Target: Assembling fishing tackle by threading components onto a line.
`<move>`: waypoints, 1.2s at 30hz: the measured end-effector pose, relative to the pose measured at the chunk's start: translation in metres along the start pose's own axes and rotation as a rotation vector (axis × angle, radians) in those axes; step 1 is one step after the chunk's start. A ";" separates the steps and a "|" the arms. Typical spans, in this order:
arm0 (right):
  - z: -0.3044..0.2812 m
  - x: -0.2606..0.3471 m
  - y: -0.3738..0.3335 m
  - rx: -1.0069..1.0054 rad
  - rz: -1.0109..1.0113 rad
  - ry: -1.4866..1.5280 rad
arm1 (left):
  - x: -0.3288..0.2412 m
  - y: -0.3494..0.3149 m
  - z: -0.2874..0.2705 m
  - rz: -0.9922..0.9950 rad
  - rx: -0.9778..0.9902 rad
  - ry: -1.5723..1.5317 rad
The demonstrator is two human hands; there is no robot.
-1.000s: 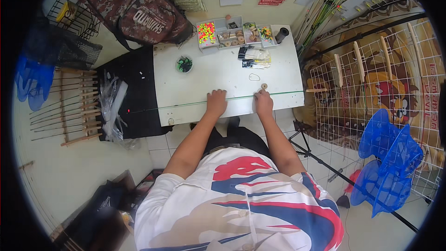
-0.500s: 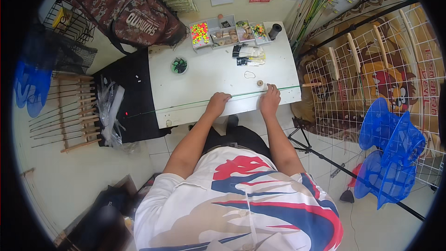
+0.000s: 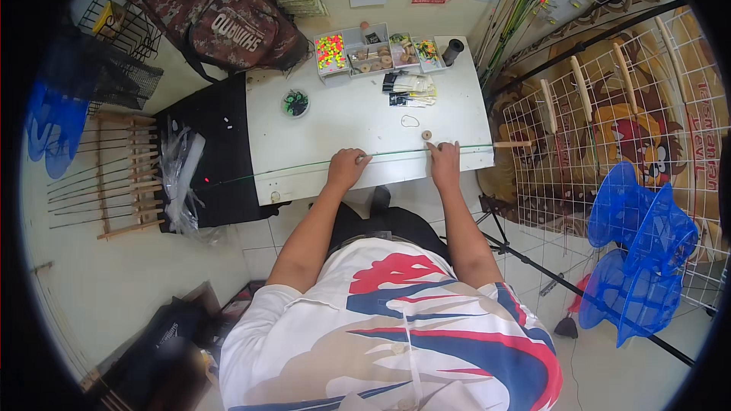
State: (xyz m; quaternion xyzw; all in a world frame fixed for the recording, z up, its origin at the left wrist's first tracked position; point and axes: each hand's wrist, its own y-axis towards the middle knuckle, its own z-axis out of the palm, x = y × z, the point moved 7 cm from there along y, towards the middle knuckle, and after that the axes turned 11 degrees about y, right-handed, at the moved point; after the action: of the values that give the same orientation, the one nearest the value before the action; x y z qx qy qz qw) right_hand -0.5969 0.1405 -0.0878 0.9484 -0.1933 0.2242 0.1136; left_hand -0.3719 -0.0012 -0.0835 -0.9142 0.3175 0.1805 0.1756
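Note:
A thin green fishing rod (image 3: 396, 151) lies across the near part of the white table, its slim end running left over a black surface. My left hand (image 3: 348, 168) is closed around the rod left of the middle. Further right, my right hand (image 3: 445, 162) rests on the rod with fingers bent over it. One finger of that hand stretches toward a small round spool-like piece (image 3: 426, 135) just beyond the rod; I cannot tell if they touch. A wooden handle (image 3: 512, 144) sticks out past the table's right edge in line with the rod.
A loop of thin cord (image 3: 410, 121) lies beyond the rod. Farther back are small packets (image 3: 410, 90), a sectioned tray of bright parts (image 3: 368, 68), a dark cylinder (image 3: 452, 52) and a tub of dark green pieces (image 3: 295, 103). A wire grid (image 3: 601, 144) stands right.
My left hand has slid a little left along the rod. My right hand has shifted slightly nearer me, and one finger now stretches toward the spool-like piece.

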 end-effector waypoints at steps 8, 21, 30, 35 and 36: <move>0.021 0.030 -0.007 -0.025 -0.176 0.251 | 0.044 -0.017 -0.015 -0.071 -0.216 0.224; 0.047 0.062 0.001 0.224 -0.274 0.205 | 0.061 -0.030 -0.013 -0.161 -0.381 0.341; 0.054 0.077 0.003 0.280 -0.295 0.212 | 0.021 -0.020 0.028 0.100 -0.074 0.182; 0.024 0.024 0.016 -0.086 0.060 0.234 | 0.029 -0.023 0.015 0.082 -0.126 0.291; 0.024 0.018 0.020 -0.086 0.059 0.237 | 0.031 -0.024 0.011 0.087 -0.163 0.328</move>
State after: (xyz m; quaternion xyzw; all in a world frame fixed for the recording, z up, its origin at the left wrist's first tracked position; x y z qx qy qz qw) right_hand -0.5816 0.1097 -0.0973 0.9035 -0.2159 0.3293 0.1694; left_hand -0.3365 0.0051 -0.1015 -0.9280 0.3654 0.0616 0.0390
